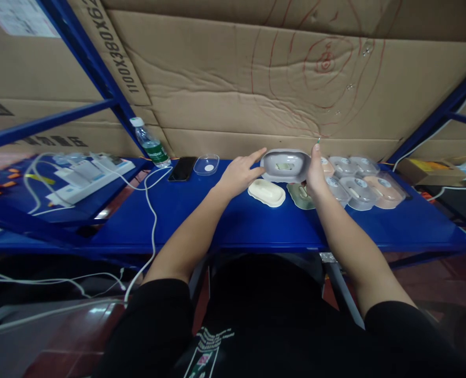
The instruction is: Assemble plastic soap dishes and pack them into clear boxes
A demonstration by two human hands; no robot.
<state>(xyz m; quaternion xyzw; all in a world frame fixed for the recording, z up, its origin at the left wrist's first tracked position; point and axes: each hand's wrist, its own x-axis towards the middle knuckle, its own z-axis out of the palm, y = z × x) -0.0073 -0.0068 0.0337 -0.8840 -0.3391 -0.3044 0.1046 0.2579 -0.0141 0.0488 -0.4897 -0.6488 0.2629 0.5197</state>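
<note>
A grey oval plastic dish (285, 175) is held up just above the blue table, tilted so its hollow inside faces me. My right hand (315, 170) grips its right end, thumb up along the rim and the other fingers mostly hidden behind. At the left end, my left hand (243, 173) has its thumb and fingers around the edge. Below the dish lies a cream oval dish (267, 193) with a raised middle. Beside it, a dull green dish (299, 197) is partly covered by my right hand.
Several clear-lidded containers (359, 191) stand in rows on the right of the blue table (186, 220). A clear oval lid (207, 164), black phone (182, 169) and water bottle (151, 144) are at left. A white cable (151, 215) crosses the table; cardboard (201, 79) rises behind.
</note>
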